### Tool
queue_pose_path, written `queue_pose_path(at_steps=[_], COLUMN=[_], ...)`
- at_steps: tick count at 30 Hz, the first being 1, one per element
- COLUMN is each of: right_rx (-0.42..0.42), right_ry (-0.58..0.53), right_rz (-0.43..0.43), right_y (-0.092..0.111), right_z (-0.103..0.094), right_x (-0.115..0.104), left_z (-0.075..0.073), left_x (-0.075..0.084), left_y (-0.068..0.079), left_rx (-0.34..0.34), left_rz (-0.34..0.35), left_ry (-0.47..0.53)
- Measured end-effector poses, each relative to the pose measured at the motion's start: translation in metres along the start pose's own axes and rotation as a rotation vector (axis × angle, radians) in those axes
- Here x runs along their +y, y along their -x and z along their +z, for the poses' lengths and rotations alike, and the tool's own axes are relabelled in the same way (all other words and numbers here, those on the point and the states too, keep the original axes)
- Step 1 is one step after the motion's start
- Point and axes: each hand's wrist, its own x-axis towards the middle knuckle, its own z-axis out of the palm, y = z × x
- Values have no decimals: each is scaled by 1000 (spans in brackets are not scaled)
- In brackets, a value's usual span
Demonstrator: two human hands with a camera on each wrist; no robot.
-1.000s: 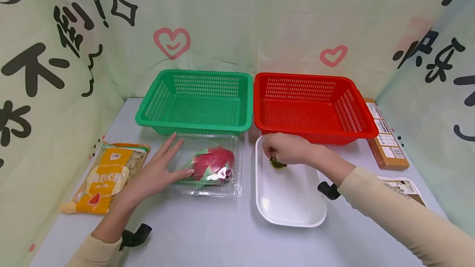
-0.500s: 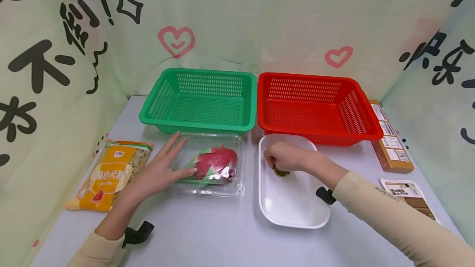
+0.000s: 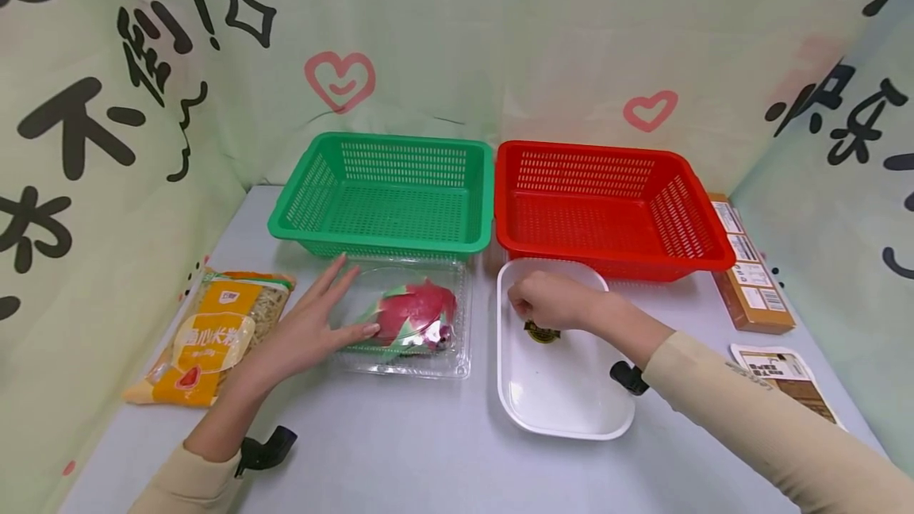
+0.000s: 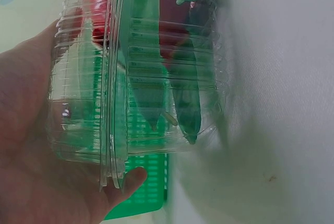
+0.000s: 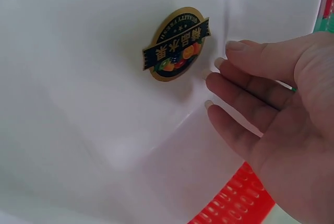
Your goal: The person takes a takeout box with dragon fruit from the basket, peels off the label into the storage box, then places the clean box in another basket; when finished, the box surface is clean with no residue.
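My left hand (image 3: pixel 307 331) rests, fingers spread, against the left side of a clear plastic clamshell box (image 3: pixel 460 355). Inside the box lies a red dragon fruit (image 3: pixel 414 312) with green scales; the left wrist view shows the box (image 4: pixel 117 130) from its side, the palm beside its edge. Over the far part of a white tray (image 3: pixel 564 411) is my right hand (image 3: pixel 553 300), its fingers loosely bent. An oval dark-and-gold fruit sticker (image 5: pixel 177 44) is in the tray, just off the right fingertips (image 5: pixel 235 46); no contact with it shows in the right wrist view.
A green basket (image 3: pixel 378 248) and a red basket (image 3: pixel 614 260) stand side by side at the back. To the left lies a yellow bag of grain (image 3: pixel 214 339). An orange-brown box (image 3: pixel 753 284) and a flat printed package (image 3: pixel 789 379) lie at the right.
The right hand and the fruit sticker have shifted slightly toward the near side of the tray. The left hand keeps its place on the box, and the head view has shifted a little.
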Motion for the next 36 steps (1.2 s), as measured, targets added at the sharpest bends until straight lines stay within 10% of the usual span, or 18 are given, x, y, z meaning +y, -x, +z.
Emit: queue_pose_path(at_steps=[36], right_rx=[214], right_ry=[-361], right_rz=[31], right_y=[-4], right_z=[-34], right_x=[-49], left_z=[1], left_x=[0], left_y=[0], left_rx=[12], left_rz=[6], left_ry=[-1])
